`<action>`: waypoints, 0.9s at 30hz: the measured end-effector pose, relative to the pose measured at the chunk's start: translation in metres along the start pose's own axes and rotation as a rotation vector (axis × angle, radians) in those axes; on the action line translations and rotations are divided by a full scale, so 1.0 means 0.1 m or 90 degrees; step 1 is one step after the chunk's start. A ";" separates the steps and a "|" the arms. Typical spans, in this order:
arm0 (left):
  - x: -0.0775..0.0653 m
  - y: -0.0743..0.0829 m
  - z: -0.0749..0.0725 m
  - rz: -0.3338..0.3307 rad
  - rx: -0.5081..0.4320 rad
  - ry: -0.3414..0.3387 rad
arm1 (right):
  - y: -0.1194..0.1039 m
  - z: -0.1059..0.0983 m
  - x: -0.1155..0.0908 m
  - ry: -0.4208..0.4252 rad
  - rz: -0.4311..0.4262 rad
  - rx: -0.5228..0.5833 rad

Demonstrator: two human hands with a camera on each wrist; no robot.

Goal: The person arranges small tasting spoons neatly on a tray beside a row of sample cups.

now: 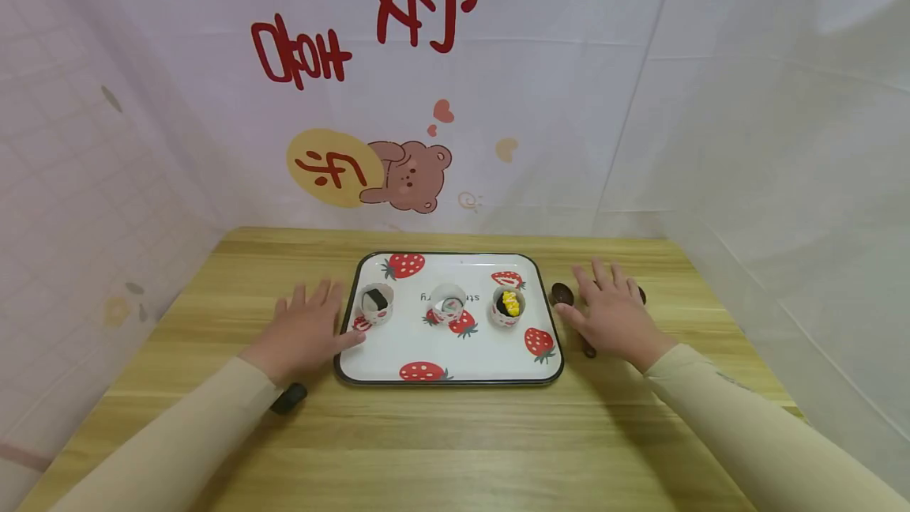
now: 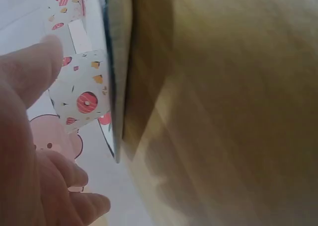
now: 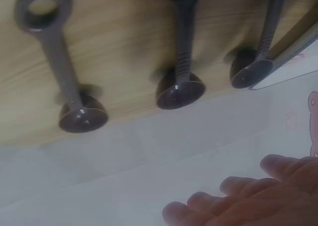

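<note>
A white strawberry-printed tray [image 1: 462, 350] with a dark rim lies on the table. My left hand [image 1: 302, 334] is at its left edge, fingers spread and holding nothing, the thumb over the rim near a paper cup [image 1: 377, 314] with a black-and-white piece inside. A second cup [image 1: 448, 304] stands mid-tray; what it contains is unclear. The right-hand cup [image 1: 506, 319] carries a black piece topped with yellow [image 1: 510, 303]. To the tray's right, my right hand [image 1: 614, 318] is spread above three dark scoops, partly hiding them: left scoop [image 3: 251, 73], middle scoop [image 3: 180, 93] and right scoop [image 3: 83, 119].
A small black object [image 1: 289, 399] lies beneath my left wrist, partly covered by the sleeve. White printed cloth [image 1: 540, 101] hangs behind the wooden table [image 1: 455, 449] and along both sides.
</note>
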State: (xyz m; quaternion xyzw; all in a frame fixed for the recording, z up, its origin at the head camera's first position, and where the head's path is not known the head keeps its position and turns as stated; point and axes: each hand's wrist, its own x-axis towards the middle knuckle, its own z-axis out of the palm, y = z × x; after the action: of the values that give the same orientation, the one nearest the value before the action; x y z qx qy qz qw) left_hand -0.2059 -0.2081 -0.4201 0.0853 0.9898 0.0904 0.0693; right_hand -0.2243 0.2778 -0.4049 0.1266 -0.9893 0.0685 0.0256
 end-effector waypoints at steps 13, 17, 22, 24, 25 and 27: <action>-0.04 -0.05 0.09 0.001 0.001 -0.077 | 0.25 -0.05 -0.11 0.035 -0.001 -0.006; -0.05 -0.07 0.10 0.006 -0.014 -0.093 | 0.32 -0.06 -0.13 0.018 0.007 -0.015; -0.06 -0.07 0.11 -0.005 -0.039 -0.110 | 0.37 -0.07 -0.15 0.008 0.016 -0.012; -0.06 -0.07 0.12 -0.009 -0.042 -0.115 | 0.39 -0.06 -0.16 0.006 0.019 -0.015; -0.06 -0.06 0.12 -0.010 -0.041 -0.116 | 0.41 -0.06 -0.17 0.006 0.019 -0.017; -0.06 -0.07 0.12 -0.012 -0.041 -0.119 | 0.44 -0.05 -0.18 0.012 0.015 -0.022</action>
State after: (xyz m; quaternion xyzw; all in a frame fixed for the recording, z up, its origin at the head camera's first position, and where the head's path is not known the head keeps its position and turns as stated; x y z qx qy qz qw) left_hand -0.1993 -0.2136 -0.4321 0.0820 0.9763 0.1136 0.1648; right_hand -0.2179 0.3249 -0.4068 0.1136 -0.9914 0.0530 0.0365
